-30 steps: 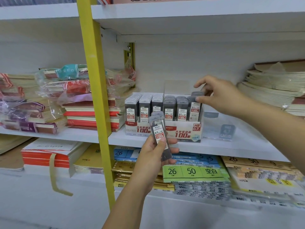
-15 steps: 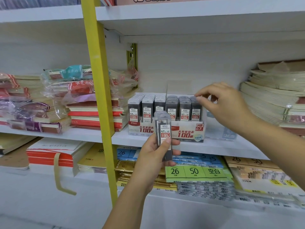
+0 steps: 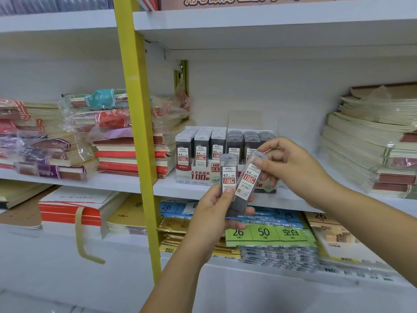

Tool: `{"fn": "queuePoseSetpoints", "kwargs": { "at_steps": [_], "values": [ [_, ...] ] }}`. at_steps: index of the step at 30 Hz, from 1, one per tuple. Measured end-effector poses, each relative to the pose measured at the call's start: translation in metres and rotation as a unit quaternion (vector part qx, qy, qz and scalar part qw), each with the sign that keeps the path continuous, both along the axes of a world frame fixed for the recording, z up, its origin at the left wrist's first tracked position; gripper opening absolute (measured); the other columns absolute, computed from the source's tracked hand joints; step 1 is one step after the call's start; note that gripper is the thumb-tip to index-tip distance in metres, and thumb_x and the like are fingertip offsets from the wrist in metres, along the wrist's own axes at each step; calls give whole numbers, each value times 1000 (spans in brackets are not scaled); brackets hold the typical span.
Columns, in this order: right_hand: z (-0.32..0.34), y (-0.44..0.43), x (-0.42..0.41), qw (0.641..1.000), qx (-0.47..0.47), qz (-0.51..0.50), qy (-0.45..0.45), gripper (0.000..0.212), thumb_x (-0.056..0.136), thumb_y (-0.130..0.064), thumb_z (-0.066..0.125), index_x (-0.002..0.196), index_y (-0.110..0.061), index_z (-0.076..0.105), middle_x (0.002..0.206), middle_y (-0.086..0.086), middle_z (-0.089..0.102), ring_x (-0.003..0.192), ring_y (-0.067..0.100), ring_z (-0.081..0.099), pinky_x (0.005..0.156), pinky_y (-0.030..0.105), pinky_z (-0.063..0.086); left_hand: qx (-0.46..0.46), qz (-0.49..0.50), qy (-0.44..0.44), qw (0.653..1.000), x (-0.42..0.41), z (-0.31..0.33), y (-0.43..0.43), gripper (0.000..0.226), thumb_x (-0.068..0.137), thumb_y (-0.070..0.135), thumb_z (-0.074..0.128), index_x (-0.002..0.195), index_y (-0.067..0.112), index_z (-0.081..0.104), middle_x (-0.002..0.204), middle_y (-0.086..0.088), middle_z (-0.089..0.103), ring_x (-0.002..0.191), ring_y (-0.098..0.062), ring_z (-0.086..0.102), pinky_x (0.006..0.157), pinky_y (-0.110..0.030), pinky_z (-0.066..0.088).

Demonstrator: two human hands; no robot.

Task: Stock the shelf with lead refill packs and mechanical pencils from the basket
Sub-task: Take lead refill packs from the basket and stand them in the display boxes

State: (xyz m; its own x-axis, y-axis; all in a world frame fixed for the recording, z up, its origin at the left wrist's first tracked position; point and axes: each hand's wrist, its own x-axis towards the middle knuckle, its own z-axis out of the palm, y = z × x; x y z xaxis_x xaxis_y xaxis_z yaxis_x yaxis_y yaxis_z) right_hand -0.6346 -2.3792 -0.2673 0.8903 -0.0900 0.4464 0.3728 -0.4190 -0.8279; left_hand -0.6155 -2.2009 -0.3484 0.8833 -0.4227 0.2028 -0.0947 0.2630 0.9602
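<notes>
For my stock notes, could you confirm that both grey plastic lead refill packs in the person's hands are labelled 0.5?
Not quite: the head view shows the upright grey plastic lead refill pack in the left hand and the tilted grey pack pinched by the right hand both labelled 0.7, not 0.5.

White shelving fills the view: an upper shelf board (image 3: 270, 26), a middle shelf board (image 3: 117, 182) and a lower shelf board (image 3: 45, 245), backed by a plain white back panel (image 3: 270, 86). A yellow upright post (image 3: 135, 132) runs top to bottom in front. A slotted metal rail (image 3: 184, 86) is fixed to the panel. The light is soft and even. The pale surface (image 3: 33, 299) at bottom left, perhaps the floor, is too blurred to tell.
</notes>
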Motion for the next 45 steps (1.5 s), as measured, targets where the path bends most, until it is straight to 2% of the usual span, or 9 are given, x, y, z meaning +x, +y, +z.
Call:
{"fn": "queuePoseSetpoints", "kwargs": {
  "at_steps": [7, 10, 14, 18, 23, 30, 35, 40, 45],
  "values": [
    [57, -32, -1, 977, -82, -74, -182, 25, 90, -13, 66, 94, -32, 50, 76, -2, 69, 67, 12, 62, 58, 27, 50, -2, 37, -3, 999, 8, -3, -1, 22, 106, 34, 42, 119, 36, 60, 97, 2, 79, 83, -15, 76, 54, -22, 58],
    [71, -42, 4, 949, -202, -121, -211, 24, 88, -18, 70, 92, -32, 50, 83, -11, 66, 66, 0, 57, 64, 13, 44, -9, 50, -9, 999, 10, -3, -1, 22, 106, 34, 43, 116, 37, 62, 96, 2, 79, 79, -14, 75, 54, -22, 57],
    [67, -46, 21, 926, -315, -127, -165, 22, 87, -19, 71, 94, -28, 51, 84, -20, 59, 73, -16, 53, 63, 2, 35, -4, 65, -21, 998, 11, -3, -1, 22, 106, 35, 43, 114, 38, 63, 96, 4, 79, 79, -13, 75, 54, -22, 57],
    [53, -48, 41, 931, -324, -128, -105, 21, 86, -21, 70, 87, -30, 52, 84, -17, 61, 76, -6, 54, 60, 4, 35, 0, 68, -24, 997, 10, -2, -2, 23, 106, 35, 44, 111, 39, 65, 96, 4, 78, 81, -13, 75, 56, -22, 57],
    [37, -52, 55, 900, -392, -178, -72, 12, 85, -32, 70, 95, -31, 62, 90, -15, 50, 97, 12, 40, 71, 26, 30, 0, 74, -19, 997, 10, -1, -4, 25, 104, 35, 47, 99, 46, 68, 94, 4, 78, 82, -13, 75, 55, -21, 56],
    [29, -38, 34, 872, -384, -257, -164, 23, 92, -31, 60, 112, -24, 67, 95, -8, 52, 95, 6, 36, 77, 23, 28, 19, 71, -35, 997, 7, 1, -3, 27, 104, 36, 48, 94, 46, 71, 91, 4, 77, 76, -8, 72, 54, -19, 53],
    [19, 6, -5, 979, -194, -16, -62, 19, 91, -36, 55, 106, -48, 59, 88, -21, 67, 76, -4, 60, 63, 8, 46, 41, 53, -81, 994, 3, 8, -5, 26, 104, 38, 48, 97, 53, 68, 91, 8, 76, 77, -4, 71, 55, -18, 51],
    [10, 11, -9, 988, -145, 46, -10, 21, 94, -21, 60, 110, -35, 60, 88, -11, 75, 71, -2, 66, 57, 10, 45, 82, 56, -130, 986, 2, 11, -11, 18, 102, 38, 53, 101, 45, 69, 93, 12, 75, 82, -4, 70, 57, -16, 51],
    [34, -18, -9, 982, -102, -66, -144, 18, 95, -19, 57, 97, -37, 56, 82, -10, 72, 70, -1, 66, 53, 13, 48, 233, 314, -352, 851, 12, 7, -13, 36, 98, 38, 56, 134, 37, 52, 130, 22, 49, 123, 8, 37, 98, -3, 30]
  ]
}}
